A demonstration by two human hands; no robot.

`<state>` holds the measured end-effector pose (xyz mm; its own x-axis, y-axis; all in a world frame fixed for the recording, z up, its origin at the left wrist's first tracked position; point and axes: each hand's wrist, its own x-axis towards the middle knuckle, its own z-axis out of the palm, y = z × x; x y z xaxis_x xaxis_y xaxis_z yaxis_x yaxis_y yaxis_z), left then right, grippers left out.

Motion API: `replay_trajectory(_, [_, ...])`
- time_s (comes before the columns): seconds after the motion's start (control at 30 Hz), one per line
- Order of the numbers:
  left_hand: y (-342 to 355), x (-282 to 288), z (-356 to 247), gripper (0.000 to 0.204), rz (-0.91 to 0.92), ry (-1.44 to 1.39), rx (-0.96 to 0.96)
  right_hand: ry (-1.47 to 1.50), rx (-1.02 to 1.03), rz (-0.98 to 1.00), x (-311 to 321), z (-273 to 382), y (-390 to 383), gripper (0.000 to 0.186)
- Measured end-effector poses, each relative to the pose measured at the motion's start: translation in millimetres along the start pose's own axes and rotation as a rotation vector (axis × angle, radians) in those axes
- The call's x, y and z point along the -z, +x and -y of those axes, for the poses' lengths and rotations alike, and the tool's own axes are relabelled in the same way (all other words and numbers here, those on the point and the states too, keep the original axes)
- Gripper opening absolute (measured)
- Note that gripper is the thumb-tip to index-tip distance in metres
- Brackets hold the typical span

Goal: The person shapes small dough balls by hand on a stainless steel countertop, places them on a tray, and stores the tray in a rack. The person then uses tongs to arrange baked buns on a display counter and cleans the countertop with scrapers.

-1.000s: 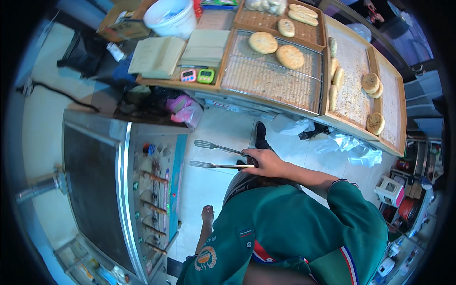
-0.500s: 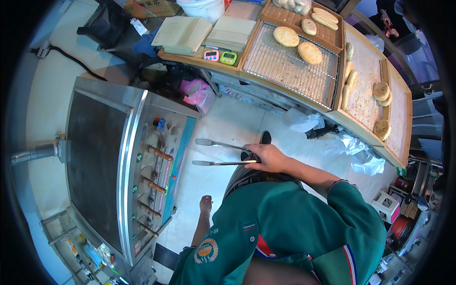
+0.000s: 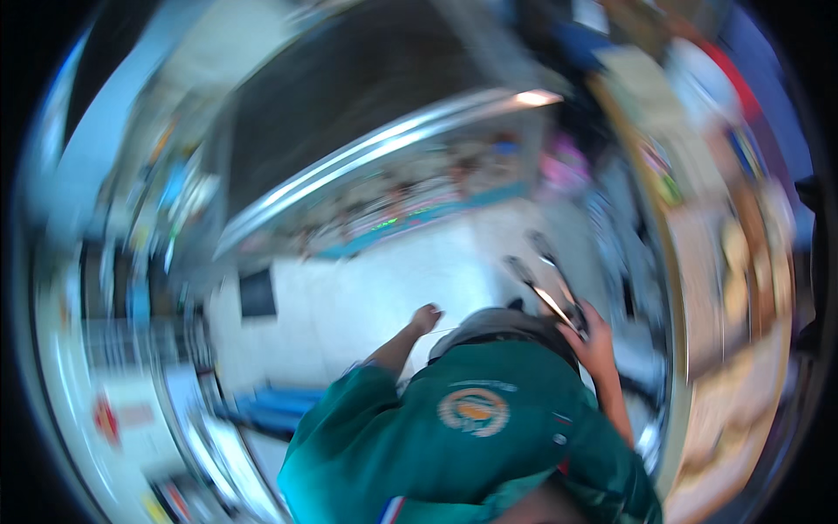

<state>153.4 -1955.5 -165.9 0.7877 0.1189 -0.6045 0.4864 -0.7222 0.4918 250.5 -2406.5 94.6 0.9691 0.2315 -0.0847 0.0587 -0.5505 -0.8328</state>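
My right hand (image 3: 597, 339) is wrapped round the handle end of a pair of metal tongs (image 3: 548, 299). Their two long arms stand apart and point forward and left, over the floor, with nothing between the tips. My left hand (image 3: 426, 319) hangs lower left of the tongs, fingers curled in and nothing seen in them. It is over the pale floor (image 3: 349, 297), touching nothing. Motion blur softens most of the picture.
A large oven-like appliance with a dark flat top (image 3: 349, 105) and a shiny metal edge stands ahead. Along the right runs a counter with a wooden edge (image 3: 668, 262), bearing trays and blurred breads (image 3: 735, 253). A pink bag (image 3: 566, 166) lies between them.
My view has swung left, so the appliance is now ahead and the counter is on my right. The tongs stay in my right hand and now point more forward.
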Motion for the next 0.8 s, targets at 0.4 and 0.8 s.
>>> replay_trajectory(0.4, [-61, 1, 14, 0.046, -0.236, -0.124, 0.241, 0.053, 0.220, 0.310, -42, 38, 59, 0.053])
replay_trajectory(0.8, [-67, -41, 95, 0.046, -0.055, 0.116, 0.107, -0.110, 0.335, 0.328, -39, 48, 61, 0.064])
